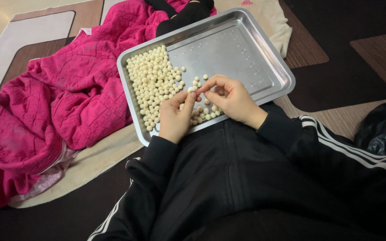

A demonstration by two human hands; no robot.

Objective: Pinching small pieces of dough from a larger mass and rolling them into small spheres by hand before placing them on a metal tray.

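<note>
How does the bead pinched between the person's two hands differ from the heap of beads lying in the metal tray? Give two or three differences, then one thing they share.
The pinched bead is single; the heap of beads holds many.
The pinched bead is held between the left hand and right hand, above the tray; the heap rests on the tray's floor, untouched.
The pinched bead is partly hidden by fingers; the heap lies in plain sight.
Both are small, round and cream-white.

I see cream-white seeds [153, 82] on a silver metal tray [246, 62], a hot-pink textured blanket [59, 107], black sleeves [300, 138] with white stripes, a beige cloth [94, 158], and a brown patterned floor [345, 67].
</note>
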